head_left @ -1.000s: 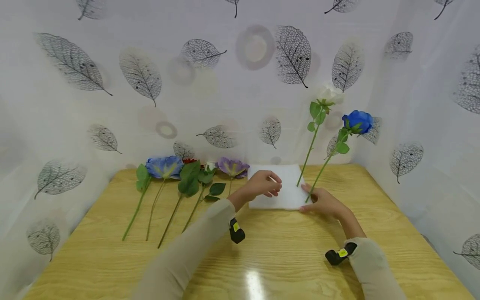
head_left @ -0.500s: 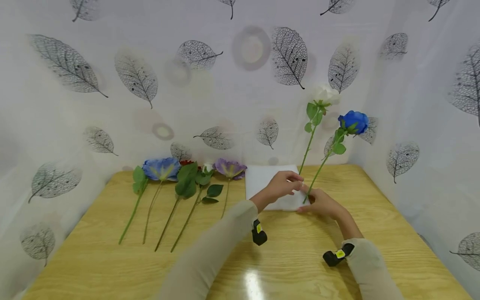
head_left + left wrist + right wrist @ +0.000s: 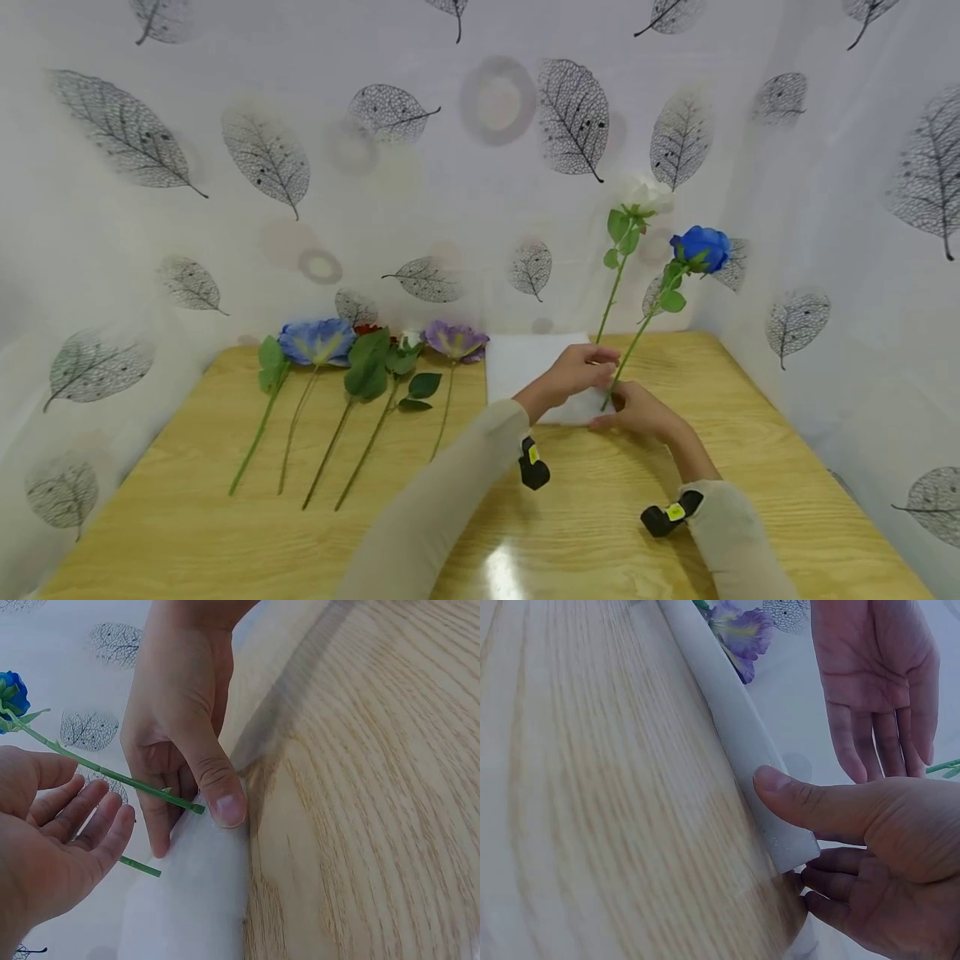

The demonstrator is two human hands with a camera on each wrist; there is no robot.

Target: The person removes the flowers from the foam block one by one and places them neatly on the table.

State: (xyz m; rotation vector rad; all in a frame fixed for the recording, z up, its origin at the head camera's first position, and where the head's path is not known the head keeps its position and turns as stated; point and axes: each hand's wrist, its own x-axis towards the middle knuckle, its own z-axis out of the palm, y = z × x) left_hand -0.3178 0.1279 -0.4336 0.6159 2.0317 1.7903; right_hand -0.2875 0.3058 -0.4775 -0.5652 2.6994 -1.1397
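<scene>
i have a purple flower (image 3: 453, 339) left of the white pad (image 3: 517, 362); left hand (image 3: 573, 375), fingers relaxed and empty; white rose (image 3: 643, 198) rising behind it; right hand (image 3: 647, 412) pinching the pad's edge under the leaning blue rose (image 3: 701, 248). i'd judge i'm steadying the pad; next probably calls for straightening that stem. yellow labels (image 3: 534, 453): unreadable.

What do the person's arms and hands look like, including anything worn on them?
The left hand and right hand are bare. The left sleeve and right sleeve are long, plain and pale beige. At each wrist sits a small, black, angular device, left device and right device, each with a yellow label. No cables show.
</scene>
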